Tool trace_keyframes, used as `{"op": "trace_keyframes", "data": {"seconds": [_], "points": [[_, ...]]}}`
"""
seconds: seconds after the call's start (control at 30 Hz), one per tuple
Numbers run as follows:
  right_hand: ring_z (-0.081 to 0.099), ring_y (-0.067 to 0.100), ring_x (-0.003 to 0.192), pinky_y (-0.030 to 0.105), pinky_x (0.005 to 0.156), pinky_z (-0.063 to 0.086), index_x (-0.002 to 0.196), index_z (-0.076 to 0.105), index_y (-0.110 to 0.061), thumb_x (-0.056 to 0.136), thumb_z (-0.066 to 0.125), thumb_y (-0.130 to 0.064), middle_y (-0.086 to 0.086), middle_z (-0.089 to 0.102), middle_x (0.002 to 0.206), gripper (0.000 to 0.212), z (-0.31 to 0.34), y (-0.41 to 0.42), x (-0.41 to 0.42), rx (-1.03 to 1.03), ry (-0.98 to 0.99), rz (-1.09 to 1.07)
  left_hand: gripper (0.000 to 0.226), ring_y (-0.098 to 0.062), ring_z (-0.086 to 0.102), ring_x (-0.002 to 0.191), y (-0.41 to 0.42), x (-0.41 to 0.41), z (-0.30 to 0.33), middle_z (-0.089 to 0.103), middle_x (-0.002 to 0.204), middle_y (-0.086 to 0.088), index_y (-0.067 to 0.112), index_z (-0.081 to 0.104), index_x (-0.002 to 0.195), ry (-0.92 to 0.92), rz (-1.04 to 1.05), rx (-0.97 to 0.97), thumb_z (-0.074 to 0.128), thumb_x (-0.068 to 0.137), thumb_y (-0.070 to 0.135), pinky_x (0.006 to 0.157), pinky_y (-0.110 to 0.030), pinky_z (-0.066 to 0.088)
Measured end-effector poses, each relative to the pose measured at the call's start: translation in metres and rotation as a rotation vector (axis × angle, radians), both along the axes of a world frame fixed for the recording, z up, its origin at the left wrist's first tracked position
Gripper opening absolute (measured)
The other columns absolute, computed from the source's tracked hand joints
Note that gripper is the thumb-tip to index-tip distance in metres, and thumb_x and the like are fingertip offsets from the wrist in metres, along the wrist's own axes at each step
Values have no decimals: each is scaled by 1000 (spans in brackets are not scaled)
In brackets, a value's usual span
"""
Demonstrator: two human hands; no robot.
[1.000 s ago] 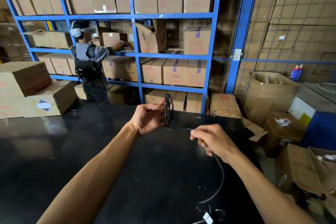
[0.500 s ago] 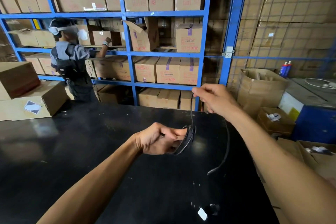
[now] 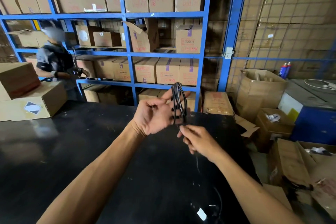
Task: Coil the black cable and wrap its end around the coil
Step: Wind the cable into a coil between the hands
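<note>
A thin black cable [image 3: 179, 103] is looped several times around the fingers of my left hand [image 3: 156, 114], which is raised palm-up above the black table [image 3: 72, 151]. The coil stands upright on edge. My right hand [image 3: 197, 141] is just below and right of the coil, fingers pinched on the loose strand where it leaves the loops. The free tail hangs from that hand down to the table, where its end lies near a white tag [image 3: 201, 213].
Blue shelving [image 3: 127, 15] full of cardboard boxes stands behind the table. Two boxes [image 3: 27, 96] sit on the table's far left. Another person [image 3: 54, 63] stands by the shelves. Open cartons [image 3: 260, 87] crowd the floor on the right.
My right hand came down from above the coil to just under it, laying another turn. My left hand rose and opened its palm upward with the coil.
</note>
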State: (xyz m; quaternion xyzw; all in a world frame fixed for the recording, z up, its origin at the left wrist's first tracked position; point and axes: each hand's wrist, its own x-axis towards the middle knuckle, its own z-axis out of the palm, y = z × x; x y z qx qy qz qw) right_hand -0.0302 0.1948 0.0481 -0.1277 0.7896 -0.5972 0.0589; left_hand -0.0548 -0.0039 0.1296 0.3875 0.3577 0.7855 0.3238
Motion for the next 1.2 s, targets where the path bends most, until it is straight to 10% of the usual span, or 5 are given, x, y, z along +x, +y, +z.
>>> {"op": "trace_keyframes", "data": {"seconds": [0.37,0.8,1.07,1.2], "points": [[43,8,42,24,41,39,77,73,-18,98,60,-48,-9,48,50,39,37,21,31,80,73,-15,63,-28,47,109,-54,-26,-20,40,151,-7,24,65,127,-301,391,-98,67,64,17,104,-49,25],[48,8,40,27,45,41,86,78,-38,76,69,-68,4,66,60,33,130,19,-8,219,345,-132,65,-25,45,126,-27,2,-49,44,150,-10,14,39,155,-114,-11,-554,44,90,13,107,-41,32],[48,5,41,27,42,43,91,74,-55,92,66,-52,-17,75,73,8,72,9,-21,134,199,-157,65,-39,25,132,-19,18,-14,17,159,-18,10,33,156,-62,-89,-211,39,91,15,110,-54,13],[44,7,41,29,44,46,93,76,-48,104,53,-36,-6,61,63,28,27,-6,-11,-88,62,-83,57,-42,48,122,-25,16,-1,32,159,-19,12,44,145,-92,-36,-53,41,88,16,103,-56,34]]}}
